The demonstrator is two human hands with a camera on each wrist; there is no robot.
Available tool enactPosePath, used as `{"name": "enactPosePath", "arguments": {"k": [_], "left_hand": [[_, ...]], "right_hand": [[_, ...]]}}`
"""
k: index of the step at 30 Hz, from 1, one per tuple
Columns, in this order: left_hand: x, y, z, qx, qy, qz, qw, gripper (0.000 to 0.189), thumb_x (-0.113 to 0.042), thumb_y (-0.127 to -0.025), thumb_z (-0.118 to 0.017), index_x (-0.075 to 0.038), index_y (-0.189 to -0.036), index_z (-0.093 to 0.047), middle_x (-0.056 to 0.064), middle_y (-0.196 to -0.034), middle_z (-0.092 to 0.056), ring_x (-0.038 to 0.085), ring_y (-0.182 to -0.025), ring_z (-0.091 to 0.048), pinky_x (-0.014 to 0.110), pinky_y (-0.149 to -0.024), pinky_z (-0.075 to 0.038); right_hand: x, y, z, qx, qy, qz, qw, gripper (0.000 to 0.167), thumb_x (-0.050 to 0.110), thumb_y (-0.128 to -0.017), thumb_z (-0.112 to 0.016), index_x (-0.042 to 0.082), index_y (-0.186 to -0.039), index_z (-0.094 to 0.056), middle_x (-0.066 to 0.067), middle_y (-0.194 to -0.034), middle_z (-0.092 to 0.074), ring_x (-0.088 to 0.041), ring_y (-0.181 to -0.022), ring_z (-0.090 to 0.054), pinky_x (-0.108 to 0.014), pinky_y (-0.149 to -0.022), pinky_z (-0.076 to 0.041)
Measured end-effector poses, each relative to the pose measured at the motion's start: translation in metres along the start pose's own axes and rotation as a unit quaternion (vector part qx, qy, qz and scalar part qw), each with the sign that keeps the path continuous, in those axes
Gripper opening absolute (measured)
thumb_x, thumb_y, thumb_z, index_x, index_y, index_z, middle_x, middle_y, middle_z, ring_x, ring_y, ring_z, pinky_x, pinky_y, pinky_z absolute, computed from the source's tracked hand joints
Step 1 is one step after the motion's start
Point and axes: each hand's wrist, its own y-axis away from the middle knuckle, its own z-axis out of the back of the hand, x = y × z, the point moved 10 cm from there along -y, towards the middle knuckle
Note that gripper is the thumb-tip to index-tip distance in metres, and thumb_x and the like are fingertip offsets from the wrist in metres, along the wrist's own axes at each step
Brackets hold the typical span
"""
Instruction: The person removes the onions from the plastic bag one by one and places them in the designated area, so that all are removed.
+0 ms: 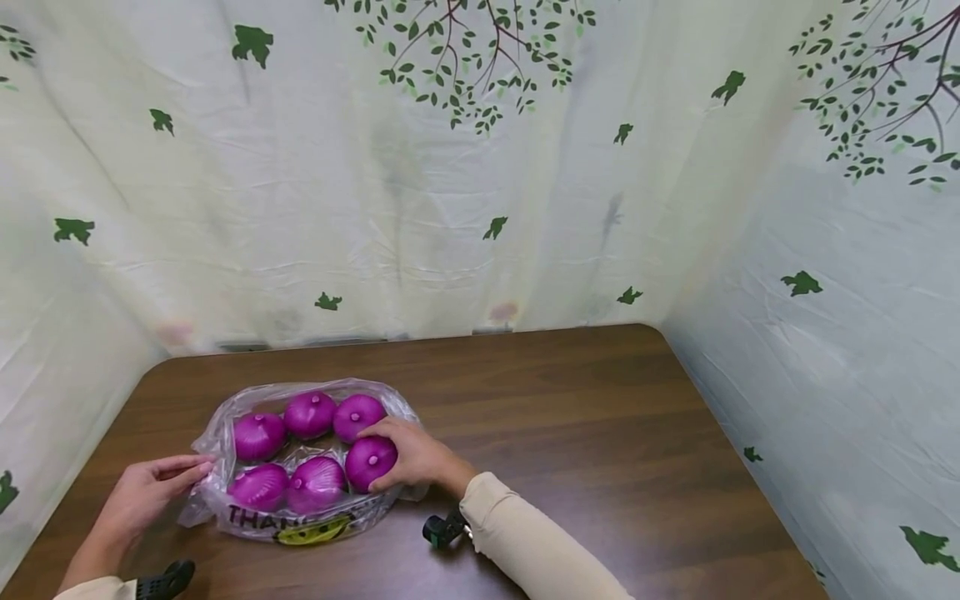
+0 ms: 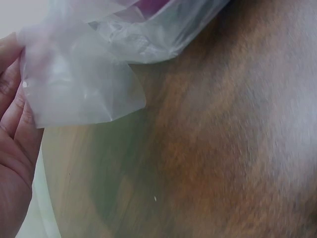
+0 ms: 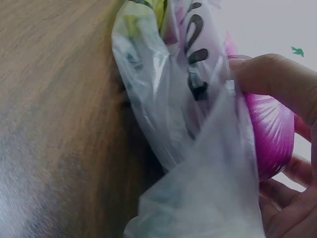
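A clear plastic bag (image 1: 212, 487) with dark lettering and a yellow print lies on the table, its mouth spread wide. Several glossy purple onions (image 1: 317, 484) sit inside in two rows. My left hand (image 1: 141, 502) pinches the bag's left edge between thumb and fingers; in the left wrist view a loose flap of the bag (image 2: 79, 84) hangs from the fingertips. With thumb and fingers around it, my right hand (image 1: 420, 454) grips the front right onion (image 1: 371, 464), still within the bag. The right wrist view shows this onion (image 3: 272, 134) behind the bag's side.
The brown wooden table (image 1: 570, 433) stretches to the right of the bag. Pale curtains (image 1: 375, 208) printed with leaves and branches hang behind the table and at its sides. A black wrist device (image 1: 444, 530) is by the right sleeve, another (image 1: 167, 581) on the left wrist.
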Motion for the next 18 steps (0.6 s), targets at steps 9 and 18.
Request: {"name": "enactPosePath", "arguments": {"k": [9, 18], "left_hand": [[0.002, -0.001, 0.002, -0.001, -0.016, 0.003, 0.9999, 0.056, -0.044, -0.09, -0.065, 0.006, -0.115, -0.066, -0.001, -0.105, -0.066, -0.011, -0.078, -0.048, 0.02, -0.066, -0.049], [0.002, 0.0, 0.002, -0.002, -0.023, 0.004, 0.9997, 0.057, -0.045, -0.09, -0.065, 0.006, -0.116, -0.065, 0.004, -0.107, -0.067, -0.01, -0.077, -0.049, 0.02, -0.066, -0.05]], "right_hand": [[-0.004, 0.002, 0.02, -0.034, -0.038, -0.003, 0.9987, 0.068, 0.025, -0.069, -0.088, 0.013, -0.129, -0.058, -0.002, -0.123, -0.06, -0.011, -0.112, -0.054, -0.016, -0.09, -0.043], [-0.013, 0.006, 0.039, -0.055, -0.08, -0.025, 0.9949, 0.069, 0.023, -0.067, -0.089, 0.013, -0.129, -0.059, -0.004, -0.119, -0.06, -0.01, -0.107, -0.055, -0.016, -0.087, -0.045]]}}
